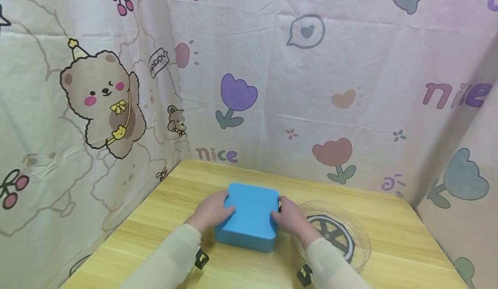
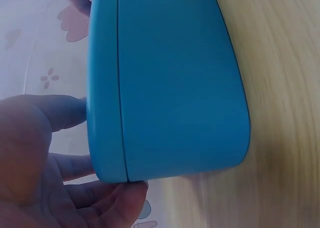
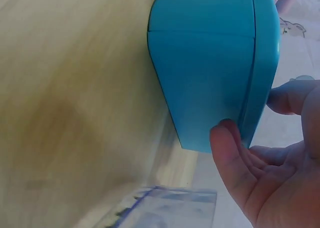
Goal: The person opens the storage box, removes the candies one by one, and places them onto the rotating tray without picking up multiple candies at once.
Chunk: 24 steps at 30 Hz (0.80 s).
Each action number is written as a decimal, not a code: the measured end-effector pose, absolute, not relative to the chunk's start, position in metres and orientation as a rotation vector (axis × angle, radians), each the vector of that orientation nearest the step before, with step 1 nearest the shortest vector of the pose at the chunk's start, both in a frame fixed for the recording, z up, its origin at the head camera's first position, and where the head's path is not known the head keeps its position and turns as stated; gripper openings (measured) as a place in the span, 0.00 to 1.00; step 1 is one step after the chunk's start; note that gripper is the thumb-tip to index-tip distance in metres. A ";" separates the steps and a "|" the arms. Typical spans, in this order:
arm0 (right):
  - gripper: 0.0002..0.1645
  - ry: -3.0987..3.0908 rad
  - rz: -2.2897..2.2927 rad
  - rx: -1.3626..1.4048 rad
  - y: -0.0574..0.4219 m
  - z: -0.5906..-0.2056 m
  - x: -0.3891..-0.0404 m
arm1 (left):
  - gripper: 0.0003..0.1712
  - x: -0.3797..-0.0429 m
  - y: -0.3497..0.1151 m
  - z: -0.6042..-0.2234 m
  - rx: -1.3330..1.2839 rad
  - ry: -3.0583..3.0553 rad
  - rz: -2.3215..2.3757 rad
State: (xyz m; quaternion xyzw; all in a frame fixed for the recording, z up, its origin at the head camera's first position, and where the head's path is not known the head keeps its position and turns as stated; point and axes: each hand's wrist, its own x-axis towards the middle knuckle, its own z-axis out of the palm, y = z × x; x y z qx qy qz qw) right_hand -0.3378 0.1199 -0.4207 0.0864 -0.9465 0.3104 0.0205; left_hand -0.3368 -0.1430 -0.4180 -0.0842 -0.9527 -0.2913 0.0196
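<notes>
Separating both hands (image 1: 212,210) (image 1: 292,218) is a blue box (image 1: 252,210).

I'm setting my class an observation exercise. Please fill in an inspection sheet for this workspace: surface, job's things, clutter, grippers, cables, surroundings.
Surface: pale wood-grain table.
Job's things: blue box, flat-topped, a thin seam running below its top.
Clutter: clear round container by the right forearm; a dark, spoked, wheel-like piece shows through it, whether inside or under cannot be told.
Grippers: bare hands; left hand grips the box's left side, right hand its right side, both thumbs at its top.
Cables: nothing seen.
Surroundings: pale hanging cloth printed with a bear, tulips and "nice".
</notes>
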 end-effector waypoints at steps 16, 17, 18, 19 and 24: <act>0.33 -2.865 1.070 0.301 0.118 -0.419 -0.339 | 0.37 -0.334 -0.141 -0.415 -0.271 -2.981 -0.843; 0.33 -2.865 1.080 0.287 0.117 -0.417 -0.339 | 0.37 -0.334 -0.141 -0.414 -0.267 -2.980 -0.852; 0.33 -2.864 1.091 0.274 0.117 -0.416 -0.340 | 0.37 -0.334 -0.141 -0.413 -0.261 -2.978 -0.861; 0.33 -2.864 1.102 0.256 0.115 -0.414 -0.340 | 0.37 -0.334 -0.142 -0.412 -0.254 -2.971 -0.876; 0.31 -2.830 1.142 0.209 0.109 -0.407 -0.341 | 0.37 -0.336 -0.147 -0.407 -0.212 -2.942 -0.915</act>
